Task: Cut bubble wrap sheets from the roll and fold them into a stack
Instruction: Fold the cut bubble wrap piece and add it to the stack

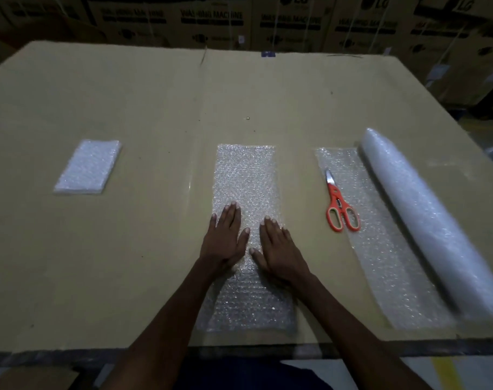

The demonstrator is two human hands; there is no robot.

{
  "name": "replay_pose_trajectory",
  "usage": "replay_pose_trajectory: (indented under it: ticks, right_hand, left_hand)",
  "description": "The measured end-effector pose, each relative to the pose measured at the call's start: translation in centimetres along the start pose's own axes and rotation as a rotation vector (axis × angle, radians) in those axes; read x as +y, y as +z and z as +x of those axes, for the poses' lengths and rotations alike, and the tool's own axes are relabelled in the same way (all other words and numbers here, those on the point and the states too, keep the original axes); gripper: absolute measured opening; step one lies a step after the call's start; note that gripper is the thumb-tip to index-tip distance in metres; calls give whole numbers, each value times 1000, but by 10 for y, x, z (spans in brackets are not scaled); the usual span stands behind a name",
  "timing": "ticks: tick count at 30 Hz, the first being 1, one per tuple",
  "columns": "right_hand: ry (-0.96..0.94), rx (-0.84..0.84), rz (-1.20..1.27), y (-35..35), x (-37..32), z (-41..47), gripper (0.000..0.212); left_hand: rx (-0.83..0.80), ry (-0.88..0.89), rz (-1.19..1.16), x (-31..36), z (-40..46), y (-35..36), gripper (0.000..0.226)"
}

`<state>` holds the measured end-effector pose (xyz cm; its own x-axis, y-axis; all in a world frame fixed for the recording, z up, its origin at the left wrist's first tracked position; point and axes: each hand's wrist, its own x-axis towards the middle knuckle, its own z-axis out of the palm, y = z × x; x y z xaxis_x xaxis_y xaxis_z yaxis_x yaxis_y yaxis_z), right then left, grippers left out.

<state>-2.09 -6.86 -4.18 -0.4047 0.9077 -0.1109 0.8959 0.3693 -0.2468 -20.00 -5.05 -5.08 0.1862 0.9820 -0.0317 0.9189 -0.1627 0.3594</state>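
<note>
A long strip of bubble wrap (245, 175) lies flat in the middle of the cardboard-covered table (155, 108). My left hand (225, 237) and my right hand (279, 249) press flat on it side by side, fingers straight. To the right lies the bubble wrap roll (425, 220), with its unrolled end (386, 257) spread beside it. Orange-handled scissors (339, 204) rest on that unrolled end, blades closed. At the far left sits a small folded stack of bubble wrap (89, 167).
Cardboard boxes printed "washing machine" (211, 21) stand in a row behind the table. The table's near edge (70, 354) runs just in front of my body. Floor shows at the right (478, 128).
</note>
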Motion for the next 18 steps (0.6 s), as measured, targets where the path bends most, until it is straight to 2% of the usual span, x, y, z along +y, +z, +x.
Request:
replay_pose_trajectory:
  ticks: [4, 9, 18]
  right_hand:
    - [10, -38, -32, 5, -13, 21, 89]
    - [-1, -55, -40, -3, -28, 26, 104]
    - [-31, -51, -39, -3, -27, 22, 91]
  left_hand:
    - [-49, 73, 0, -41, 4, -16, 77]
    - [-36, 129, 43, -72, -4, -18, 96]
    - [-52, 122, 49, -71, -9, -25, 88]
